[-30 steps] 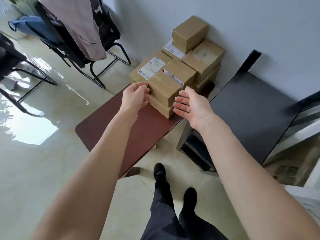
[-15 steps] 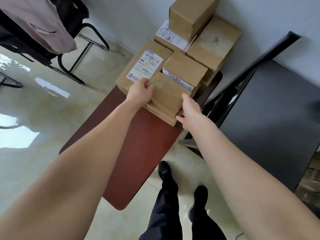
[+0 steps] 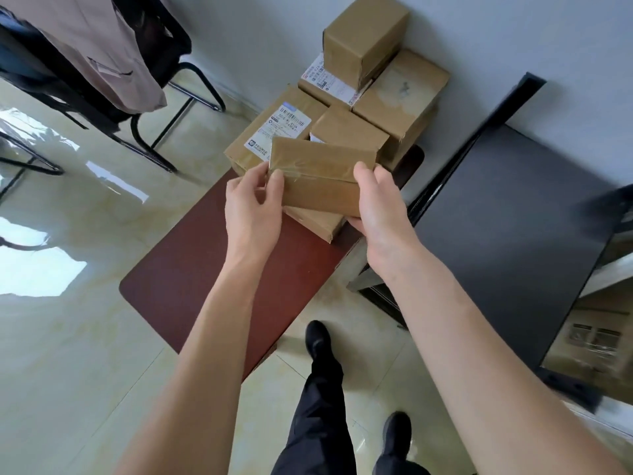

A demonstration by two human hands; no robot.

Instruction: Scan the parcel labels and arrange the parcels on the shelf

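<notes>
A flat brown taped parcel [image 3: 320, 174] is lifted and tilted above the pile, held at both ends. My left hand [image 3: 251, 204] grips its left end with thumb and fingers. My right hand [image 3: 378, 204] grips its right end, fingers underneath. No label shows on the face turned to me. Behind it lies a stack of several brown parcels [image 3: 397, 97] on the far end of a dark red table [image 3: 212, 269]; two show white labels [image 3: 277, 130]. The dark shelf top [image 3: 513, 217] stands to the right.
A black chair [image 3: 150, 97] draped with a beige garment stands at the back left on the glossy tiled floor. The wall runs behind the parcels. My legs and black shoes [image 3: 318, 341] stand between table and shelf.
Both hands reached the front parcel, took hold of its ends, and have lifted it off the stack toward me, tilting it.
</notes>
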